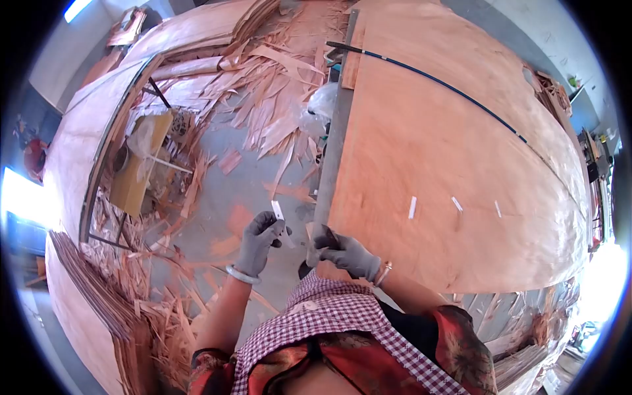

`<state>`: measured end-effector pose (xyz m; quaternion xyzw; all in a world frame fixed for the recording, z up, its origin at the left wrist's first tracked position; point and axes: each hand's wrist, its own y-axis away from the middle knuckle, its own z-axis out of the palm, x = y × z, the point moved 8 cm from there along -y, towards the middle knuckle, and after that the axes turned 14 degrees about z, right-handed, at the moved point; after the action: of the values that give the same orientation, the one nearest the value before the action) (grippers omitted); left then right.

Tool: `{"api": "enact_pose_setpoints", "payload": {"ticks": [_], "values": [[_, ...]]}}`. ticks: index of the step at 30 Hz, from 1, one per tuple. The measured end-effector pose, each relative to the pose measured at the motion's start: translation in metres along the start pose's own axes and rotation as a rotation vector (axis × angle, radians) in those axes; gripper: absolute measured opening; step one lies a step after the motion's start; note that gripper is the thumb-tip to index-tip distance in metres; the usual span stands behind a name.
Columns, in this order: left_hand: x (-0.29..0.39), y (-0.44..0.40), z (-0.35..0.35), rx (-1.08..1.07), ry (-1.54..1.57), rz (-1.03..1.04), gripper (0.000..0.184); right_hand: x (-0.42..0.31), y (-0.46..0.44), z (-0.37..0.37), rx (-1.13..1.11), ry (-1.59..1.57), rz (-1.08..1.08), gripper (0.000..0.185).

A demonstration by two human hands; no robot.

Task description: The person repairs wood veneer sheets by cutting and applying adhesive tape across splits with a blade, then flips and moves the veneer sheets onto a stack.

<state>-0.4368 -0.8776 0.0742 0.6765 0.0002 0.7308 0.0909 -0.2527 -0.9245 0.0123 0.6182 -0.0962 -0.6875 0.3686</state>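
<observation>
My left hand (260,245), in a grey glove with dark fingertips, is raised over the floor beside the table edge. Its fingers pinch a short white strip (278,210) that points upward. At the near corner of the table, my right hand (349,254), gloved alike, has its fingers drawn together; what they hold, if anything, I cannot make out. To its right spreads a large reddish wood veneer sheet (421,145). Three white strips lie on it: one upright (412,207), one slanted (457,204) and a thinner one (498,209).
A long thin dark blue rod (447,85) lies across the sheet's far part. Torn veneer scraps (276,99) litter the floor. Stacked veneer sheets (99,309) stand at lower left. A metal-legged table (99,131) is at left, with a yellowish board (141,164) beside it.
</observation>
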Motion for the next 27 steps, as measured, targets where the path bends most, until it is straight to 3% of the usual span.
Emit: {"api": "enact_pose_setpoints", "payload": {"ticks": [2,4,6,11,17,18,21,23,24,26,27], "values": [[0.001,-0.051,-0.009,-0.095,-0.196,0.038,0.017,-0.005,-0.005,-0.017,0.001,-0.044,0.196,0.033],[0.002,-0.093,0.002,-0.346,-0.305,0.078,0.02,-0.025,-0.002,-0.022,0.021,-0.363,0.159,0.029],[0.002,-0.128,0.022,-0.517,-0.41,0.096,0.022,-0.042,-0.001,-0.028,0.045,-0.38,0.126,0.028],[-0.064,-0.198,0.056,-0.648,-0.331,-0.119,0.022,-0.038,-0.029,-0.026,0.063,-0.354,0.073,0.026],[-0.117,-0.244,0.081,-0.657,-0.192,-0.084,0.032,-0.036,-0.038,-0.02,0.211,-0.321,0.082,0.025],[-0.115,-0.247,0.085,-0.75,-0.338,-0.068,0.042,-0.039,-0.037,-0.019,0.259,-0.35,0.07,0.025],[-0.091,-0.254,0.089,-0.858,-0.761,0.134,0.055,-0.04,-0.038,-0.009,0.428,-0.441,0.097,0.026],[-0.112,-0.263,0.092,-0.946,-0.909,0.378,0.07,-0.048,-0.045,-0.002,0.548,-0.492,0.11,0.027],[-0.096,-0.26,0.085,-0.901,-0.895,0.329,0.072,-0.046,-0.051,0.006,0.503,-0.551,0.159,0.037],[-0.086,-0.265,0.058,-0.906,-0.855,0.263,0.08,-0.071,-0.071,0.029,0.59,-0.89,0.029,0.042],[-0.08,-0.272,0.039,-0.887,-0.784,0.297,0.075,-0.086,-0.084,0.042,0.617,-1.061,-0.042,0.045]]}}
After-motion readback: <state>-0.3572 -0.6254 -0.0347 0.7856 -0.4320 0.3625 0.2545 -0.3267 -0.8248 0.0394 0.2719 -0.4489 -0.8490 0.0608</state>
